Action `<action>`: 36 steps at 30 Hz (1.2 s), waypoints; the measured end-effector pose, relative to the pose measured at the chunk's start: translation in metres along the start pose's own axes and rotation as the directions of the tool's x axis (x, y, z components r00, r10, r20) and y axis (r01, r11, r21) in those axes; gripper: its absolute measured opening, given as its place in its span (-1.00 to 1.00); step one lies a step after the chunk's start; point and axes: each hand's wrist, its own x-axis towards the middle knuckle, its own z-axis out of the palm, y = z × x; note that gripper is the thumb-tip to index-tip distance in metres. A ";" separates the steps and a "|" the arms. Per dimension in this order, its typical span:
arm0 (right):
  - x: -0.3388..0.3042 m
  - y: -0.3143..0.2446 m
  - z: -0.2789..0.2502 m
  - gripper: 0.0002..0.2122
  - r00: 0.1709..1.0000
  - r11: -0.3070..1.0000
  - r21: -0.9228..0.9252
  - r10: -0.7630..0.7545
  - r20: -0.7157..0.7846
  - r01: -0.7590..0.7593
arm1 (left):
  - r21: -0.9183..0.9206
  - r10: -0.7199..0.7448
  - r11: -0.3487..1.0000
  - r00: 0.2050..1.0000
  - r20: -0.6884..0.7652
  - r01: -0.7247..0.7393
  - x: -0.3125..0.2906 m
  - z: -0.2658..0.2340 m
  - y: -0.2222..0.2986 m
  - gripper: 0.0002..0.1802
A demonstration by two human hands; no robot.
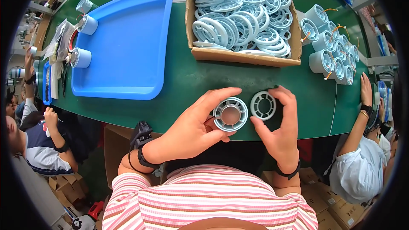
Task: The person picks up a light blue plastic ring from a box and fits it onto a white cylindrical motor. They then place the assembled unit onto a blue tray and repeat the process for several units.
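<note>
Over the near edge of the green table, my left hand [191, 123] is closed around a round housing [230, 114]. Its spoked end faces up, with a copper-toned round centre. Close to its right, my right hand [284, 130] grips a pale blue spoked ring [254, 107] by its edge between thumb and fingers. A small gap separates the ring from the housing. The palm side of my left hand and the lower part of the housing are hidden.
A cardboard box [245, 58] heaped with similar rings stands ahead. To the left lies a blue tray [123, 38] with pale blue cups [81, 58] along its left side. Several wired cups [319, 61] cluster at right. Co-workers sit at both sides, one hand [366, 89] resting at the table's right edge.
</note>
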 end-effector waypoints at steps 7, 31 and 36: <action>0.012 -0.030 -0.006 -0.36 0.996 0.812 0.581 -0.080 0.027 0.049 | 0.020 0.009 1.000 0.998 0.062 -0.010 0.005 -0.003 -0.011 -0.21; 0.034 -0.019 -0.019 -0.43 0.936 0.906 0.416 -0.213 0.280 0.081 | -0.236 -0.174 0.938 0.932 0.318 0.256 0.017 -0.027 0.007 -0.31; 0.034 -0.020 -0.018 -0.40 0.931 0.903 0.415 -0.242 0.273 0.113 | -0.224 -0.293 0.903 0.906 0.305 0.367 0.018 -0.028 0.013 -0.33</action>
